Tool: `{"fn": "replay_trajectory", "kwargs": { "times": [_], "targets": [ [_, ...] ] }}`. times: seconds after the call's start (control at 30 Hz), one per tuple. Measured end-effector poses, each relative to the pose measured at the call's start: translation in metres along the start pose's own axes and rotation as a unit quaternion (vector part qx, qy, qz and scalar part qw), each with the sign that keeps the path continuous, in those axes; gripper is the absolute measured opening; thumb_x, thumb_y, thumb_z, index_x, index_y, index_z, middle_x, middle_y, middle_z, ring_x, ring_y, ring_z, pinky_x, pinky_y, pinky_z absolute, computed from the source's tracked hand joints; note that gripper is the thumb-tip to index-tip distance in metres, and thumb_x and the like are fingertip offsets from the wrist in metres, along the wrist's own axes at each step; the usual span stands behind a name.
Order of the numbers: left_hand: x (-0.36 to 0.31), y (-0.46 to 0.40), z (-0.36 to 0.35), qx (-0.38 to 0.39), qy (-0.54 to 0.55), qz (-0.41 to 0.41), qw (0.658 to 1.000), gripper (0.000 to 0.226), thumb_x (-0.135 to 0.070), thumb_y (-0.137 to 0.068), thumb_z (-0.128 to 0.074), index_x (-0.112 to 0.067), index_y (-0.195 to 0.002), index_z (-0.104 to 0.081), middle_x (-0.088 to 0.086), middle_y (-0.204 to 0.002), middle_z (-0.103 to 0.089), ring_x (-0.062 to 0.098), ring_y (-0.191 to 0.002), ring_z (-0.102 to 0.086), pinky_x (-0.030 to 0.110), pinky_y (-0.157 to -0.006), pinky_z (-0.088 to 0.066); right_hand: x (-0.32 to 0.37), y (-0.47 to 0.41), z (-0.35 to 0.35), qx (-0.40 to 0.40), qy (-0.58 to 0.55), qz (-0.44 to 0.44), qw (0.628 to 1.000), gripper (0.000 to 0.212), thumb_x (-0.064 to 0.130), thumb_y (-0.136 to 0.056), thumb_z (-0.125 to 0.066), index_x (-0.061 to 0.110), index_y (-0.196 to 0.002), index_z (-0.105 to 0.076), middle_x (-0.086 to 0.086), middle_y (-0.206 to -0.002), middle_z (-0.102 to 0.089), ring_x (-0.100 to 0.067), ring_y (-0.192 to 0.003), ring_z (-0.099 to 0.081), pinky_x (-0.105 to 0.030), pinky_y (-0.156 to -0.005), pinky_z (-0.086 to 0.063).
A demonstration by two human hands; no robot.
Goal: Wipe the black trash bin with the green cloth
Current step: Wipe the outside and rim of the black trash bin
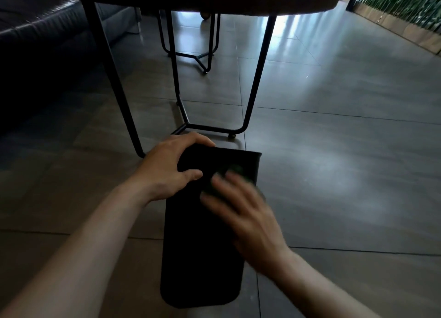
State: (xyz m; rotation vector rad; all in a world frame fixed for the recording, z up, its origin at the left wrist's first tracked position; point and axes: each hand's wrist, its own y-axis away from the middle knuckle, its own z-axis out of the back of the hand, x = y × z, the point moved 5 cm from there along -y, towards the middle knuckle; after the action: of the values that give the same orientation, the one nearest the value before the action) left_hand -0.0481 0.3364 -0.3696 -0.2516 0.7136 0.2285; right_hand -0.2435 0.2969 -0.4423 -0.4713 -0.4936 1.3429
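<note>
Where table legs (181, 98) stand, bin (202, 258) beside.

Left hand (167, 167): bare, ungloved, five fingers showing, thumb nail showing plainly, no ring appearing on any finger in view. Left forearm: bare along its whole visible length, no sleeve or cuff reaching into view, no watch or band showing at the wrist. Right hand (248, 212): bare, ungloved, its outline smearing with blur, fingertips showing soft and indistinct. Right forearm: bare likewise, wrist carrying nothing, no fabric showing.
</note>
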Motion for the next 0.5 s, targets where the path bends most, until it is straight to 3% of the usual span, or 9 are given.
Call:
{"fn": "replay_trajectory", "kwargs": {
  "times": [0.07,0.1,0.23,0.3,0.4,0.5],
  "targets": [
    [-0.005,0.000,-0.001,0.003,-0.006,-0.012,1.000,0.061,-0.017,-0.078,-0.079,-0.049,-0.124,-0.056,-0.016,-0.126,-0.060,0.010,-0.124,-0.051,0.039,-0.106,-0.044,-0.020,-0.031,0.013,-0.037,-0.023,-0.127,0.991,0.059,0.029,-0.094,-0.073,0.023,-0.150,-0.053,-0.008,-0.164,-0.038,-0.032,-0.156,-0.024,-0.055,-0.119,-0.038],
    [-0.006,0.001,-0.001,0.000,-0.008,-0.013,1.000,0.061,-0.016,-0.078,-0.079,-0.048,-0.124,-0.056,-0.016,-0.126,-0.060,0.010,-0.124,-0.051,0.039,-0.106,-0.044,-0.019,-0.034,0.012,-0.042,-0.018,-0.139,0.989,0.059,0.030,-0.093,-0.074,0.022,-0.148,-0.054,-0.009,-0.163,-0.039,-0.034,-0.155,-0.026,-0.056,-0.118,-0.038],
    [0.002,0.003,0.003,-0.007,-0.004,0.015,1.000,0.060,-0.017,-0.078,-0.080,-0.051,-0.121,-0.055,-0.011,-0.125,-0.060,0.014,-0.121,-0.054,0.041,-0.104,-0.046,0.031,0.040,-0.017,0.010,0.062,0.025,0.998,0.039,0.028,-0.098,-0.064,0.027,-0.137,-0.061,-0.008,-0.156,-0.049,-0.035,-0.141,-0.047,-0.052,-0.107,-0.049],
    [0.005,0.005,0.005,-0.001,0.002,0.021,1.000,0.060,-0.018,-0.078,-0.080,-0.052,-0.120,-0.055,-0.012,-0.124,-0.060,0.014,-0.118,-0.056,0.043,-0.102,-0.048,0.051,0.090,-0.029,0.079,0.084,0.104,0.988,0.037,0.032,-0.103,-0.057,0.033,-0.140,-0.059,-0.002,-0.154,-0.049,-0.030,-0.141,-0.046,-0.048,-0.113,-0.043],
    [-0.002,0.005,0.001,0.002,0.001,0.008,1.000,0.059,-0.020,-0.078,-0.080,-0.051,-0.122,-0.055,-0.016,-0.123,-0.059,0.010,-0.118,-0.054,0.040,-0.102,-0.047,0.048,0.109,-0.020,0.127,0.082,0.133,0.980,0.033,0.038,-0.106,-0.054,0.037,-0.138,-0.059,0.002,-0.152,-0.049,-0.027,-0.140,-0.046,-0.045,-0.114,-0.046],
    [-0.006,0.003,0.001,0.000,-0.009,0.014,1.000,0.059,-0.019,-0.078,-0.080,-0.050,-0.121,-0.056,-0.014,-0.121,-0.061,0.012,-0.115,-0.056,0.040,-0.100,-0.049,0.021,0.066,0.000,0.061,0.036,0.080,0.994,0.025,0.027,-0.108,-0.050,0.028,-0.130,-0.062,-0.006,-0.151,-0.046,-0.033,-0.135,-0.048,-0.049,-0.106,-0.051]
  ]
}}
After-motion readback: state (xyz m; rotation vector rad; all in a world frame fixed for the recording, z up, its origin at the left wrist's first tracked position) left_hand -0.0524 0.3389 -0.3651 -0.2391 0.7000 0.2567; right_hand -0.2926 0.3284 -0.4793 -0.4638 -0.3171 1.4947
